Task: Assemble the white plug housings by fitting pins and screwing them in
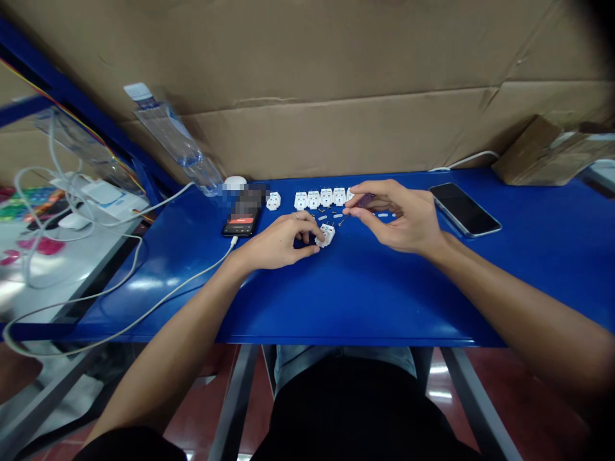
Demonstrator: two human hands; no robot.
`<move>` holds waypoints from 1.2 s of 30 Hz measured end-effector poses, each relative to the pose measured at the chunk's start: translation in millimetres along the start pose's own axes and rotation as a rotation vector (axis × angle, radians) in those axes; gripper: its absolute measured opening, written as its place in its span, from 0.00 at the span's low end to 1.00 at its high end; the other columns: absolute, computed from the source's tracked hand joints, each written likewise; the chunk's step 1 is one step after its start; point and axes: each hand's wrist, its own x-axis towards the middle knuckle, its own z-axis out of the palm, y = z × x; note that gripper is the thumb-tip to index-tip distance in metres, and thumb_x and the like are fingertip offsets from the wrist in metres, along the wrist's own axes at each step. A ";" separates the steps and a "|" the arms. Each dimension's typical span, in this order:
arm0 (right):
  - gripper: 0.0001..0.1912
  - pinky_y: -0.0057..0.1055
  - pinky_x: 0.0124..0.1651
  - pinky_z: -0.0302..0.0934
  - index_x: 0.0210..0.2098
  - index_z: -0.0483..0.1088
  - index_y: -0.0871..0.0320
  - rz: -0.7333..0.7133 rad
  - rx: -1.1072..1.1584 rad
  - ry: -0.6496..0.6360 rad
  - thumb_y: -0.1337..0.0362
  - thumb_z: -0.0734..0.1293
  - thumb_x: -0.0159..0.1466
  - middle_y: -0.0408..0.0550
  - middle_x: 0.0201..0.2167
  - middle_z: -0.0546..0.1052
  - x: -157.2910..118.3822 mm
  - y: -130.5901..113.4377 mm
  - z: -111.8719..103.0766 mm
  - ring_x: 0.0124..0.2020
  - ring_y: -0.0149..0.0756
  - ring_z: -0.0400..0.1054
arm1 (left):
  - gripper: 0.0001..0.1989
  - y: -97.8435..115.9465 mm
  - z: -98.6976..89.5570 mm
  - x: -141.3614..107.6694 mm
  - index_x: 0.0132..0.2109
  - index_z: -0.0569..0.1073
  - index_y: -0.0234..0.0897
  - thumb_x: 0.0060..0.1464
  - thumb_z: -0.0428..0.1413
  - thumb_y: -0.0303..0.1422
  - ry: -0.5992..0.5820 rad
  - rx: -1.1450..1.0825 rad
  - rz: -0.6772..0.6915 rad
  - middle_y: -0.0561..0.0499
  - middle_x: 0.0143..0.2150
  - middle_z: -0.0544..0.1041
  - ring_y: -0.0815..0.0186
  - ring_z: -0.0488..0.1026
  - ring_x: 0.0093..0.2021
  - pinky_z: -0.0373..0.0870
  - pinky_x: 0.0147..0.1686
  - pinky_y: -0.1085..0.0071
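My left hand (286,242) rests on the blue table (355,294), its thumb and fingers closed on a small white plug part (325,235) with metal pins. To the right of it, my right hand (403,214) is raised a little and pinches a screwdriver with a dark purple handle (366,200). The thin shaft points down and left, its tip near a small screw (341,223). Behind the hands stands a row of several similar white plug parts (327,196); my right hand hides the row's right end. Small clear strips (322,218) and tiny metal pieces lie before the row.
A phone (243,211) with a white cable is at the left, beside a single white plug part (273,201). Another phone (465,209) lies at the right. A plastic bottle (177,137) leans behind left. A cardboard box (542,153) sits back right.
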 end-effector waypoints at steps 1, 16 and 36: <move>0.21 0.38 0.51 0.89 0.64 0.79 0.44 0.000 -0.002 -0.001 0.65 0.75 0.74 0.39 0.48 0.91 -0.1 0.1 0.0 0.44 0.41 0.90 | 0.07 0.2 0.2 0.0 0.51 0.87 0.41 0.69 0.65 0.32 -0.001 -0.006 -0.001 0.46 0.52 0.83 0.61 0.81 0.47 0.77 0.47 0.64; 0.21 0.36 0.51 0.89 0.63 0.79 0.46 -0.007 -0.011 0.008 0.66 0.75 0.73 0.41 0.52 0.90 -1.0 2.4 1.1 0.43 0.39 0.90 | 0.05 21.2 35.5 3.6 0.44 0.88 0.41 0.67 0.65 0.28 0.188 0.110 -0.084 0.48 0.48 0.86 0.60 0.82 0.43 0.77 0.48 0.59; 0.21 0.34 0.52 0.88 0.63 0.79 0.47 -0.013 0.024 0.015 0.67 0.76 0.72 0.40 0.46 0.90 -0.4 1.3 0.7 0.43 0.38 0.90 | 0.08 9.8 30.0 1.4 0.47 0.86 0.37 0.72 0.61 0.26 0.151 0.493 0.129 0.45 0.44 0.89 0.57 0.87 0.43 0.82 0.49 0.60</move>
